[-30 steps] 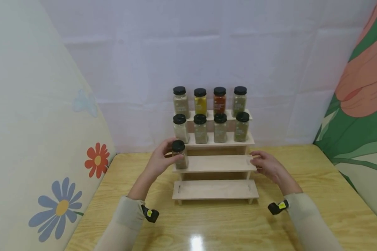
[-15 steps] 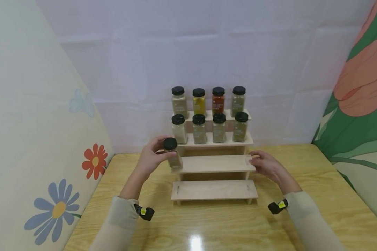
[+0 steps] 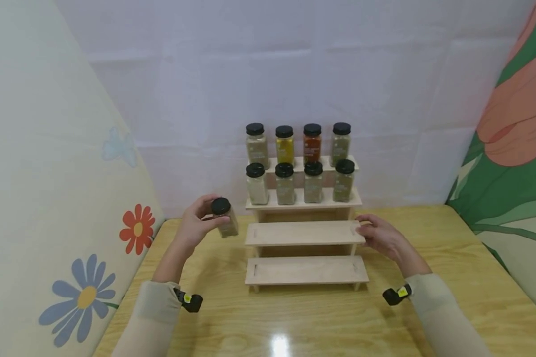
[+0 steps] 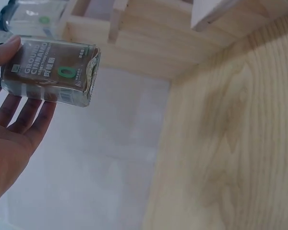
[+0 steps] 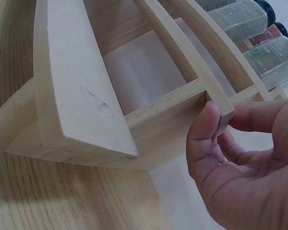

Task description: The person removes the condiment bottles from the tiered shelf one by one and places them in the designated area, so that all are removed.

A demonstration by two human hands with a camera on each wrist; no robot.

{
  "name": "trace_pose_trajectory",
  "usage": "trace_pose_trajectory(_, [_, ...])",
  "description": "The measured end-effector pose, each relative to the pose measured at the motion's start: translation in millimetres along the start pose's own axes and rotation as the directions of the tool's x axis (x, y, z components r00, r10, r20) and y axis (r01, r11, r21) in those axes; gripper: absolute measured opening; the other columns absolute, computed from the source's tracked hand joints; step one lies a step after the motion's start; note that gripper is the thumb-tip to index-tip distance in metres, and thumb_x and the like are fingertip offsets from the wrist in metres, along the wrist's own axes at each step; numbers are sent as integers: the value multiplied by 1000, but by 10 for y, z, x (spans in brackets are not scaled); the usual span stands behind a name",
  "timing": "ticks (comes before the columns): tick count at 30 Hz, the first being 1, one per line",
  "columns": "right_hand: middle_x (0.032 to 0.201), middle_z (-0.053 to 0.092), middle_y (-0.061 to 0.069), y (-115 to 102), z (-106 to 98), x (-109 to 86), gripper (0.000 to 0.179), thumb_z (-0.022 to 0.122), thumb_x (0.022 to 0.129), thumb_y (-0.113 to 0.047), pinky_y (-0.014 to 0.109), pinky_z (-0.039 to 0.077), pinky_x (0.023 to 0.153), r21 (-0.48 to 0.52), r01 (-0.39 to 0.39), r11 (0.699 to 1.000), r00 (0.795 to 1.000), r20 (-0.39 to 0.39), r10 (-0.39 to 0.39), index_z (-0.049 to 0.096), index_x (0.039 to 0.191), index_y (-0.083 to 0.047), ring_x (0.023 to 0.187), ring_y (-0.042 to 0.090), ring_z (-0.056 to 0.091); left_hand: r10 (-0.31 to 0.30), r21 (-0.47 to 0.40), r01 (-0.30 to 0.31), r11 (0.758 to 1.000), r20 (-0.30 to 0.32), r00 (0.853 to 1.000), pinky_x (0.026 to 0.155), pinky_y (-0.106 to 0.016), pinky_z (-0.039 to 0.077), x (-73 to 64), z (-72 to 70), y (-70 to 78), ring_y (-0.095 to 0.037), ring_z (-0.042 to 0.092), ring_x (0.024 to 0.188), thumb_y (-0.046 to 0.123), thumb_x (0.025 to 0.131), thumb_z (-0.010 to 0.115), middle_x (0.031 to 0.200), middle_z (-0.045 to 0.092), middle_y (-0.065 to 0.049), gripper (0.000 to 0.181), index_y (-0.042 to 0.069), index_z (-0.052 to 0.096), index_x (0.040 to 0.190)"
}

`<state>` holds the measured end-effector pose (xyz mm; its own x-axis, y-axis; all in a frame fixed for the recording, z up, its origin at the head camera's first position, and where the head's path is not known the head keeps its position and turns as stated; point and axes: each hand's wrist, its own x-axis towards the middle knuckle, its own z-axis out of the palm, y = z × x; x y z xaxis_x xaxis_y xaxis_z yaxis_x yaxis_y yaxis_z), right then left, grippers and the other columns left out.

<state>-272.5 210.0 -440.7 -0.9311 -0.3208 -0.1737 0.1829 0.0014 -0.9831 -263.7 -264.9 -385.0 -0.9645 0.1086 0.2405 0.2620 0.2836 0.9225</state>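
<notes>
My left hand (image 3: 195, 224) grips a square glass spice jar (image 3: 225, 220) with a black lid, tilted, to the left of the wooden tiered rack (image 3: 305, 233). In the left wrist view the label on this jar (image 4: 48, 69) reads ground cinnamon, with brown powder behind the glass. Fingers lie along one side of it and the thumb along the other. My right hand (image 3: 379, 235) pinches the right end of the rack's second shelf from the bottom; the right wrist view shows thumb and fingers round the shelf end (image 5: 221, 115).
Several black-lidded spice jars stand on the two upper shelves, among them a yellow jar (image 3: 284, 146) and a red jar (image 3: 312, 144). The two lower shelves hold no jars. A white cloth (image 3: 205, 124) hangs behind the wood-grain table (image 3: 232, 317).
My left hand has lifted the cinnamon jar off the left end of the second shelf and moved it left, away from the rack. The right hand stays on the shelf end.
</notes>
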Motion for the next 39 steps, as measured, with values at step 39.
trace_pose_trajectory(39, [91, 64, -1, 8, -6, 27, 51, 53, 101, -2, 22, 53, 64, 65, -76, 995, 996, -38, 79, 30, 144, 9, 77, 8, 62, -112, 47, 110, 993, 51, 992, 87, -20, 51, 98, 136, -679, -32, 56, 123, 5, 85, 82, 134, 60, -23, 62, 2, 52, 139])
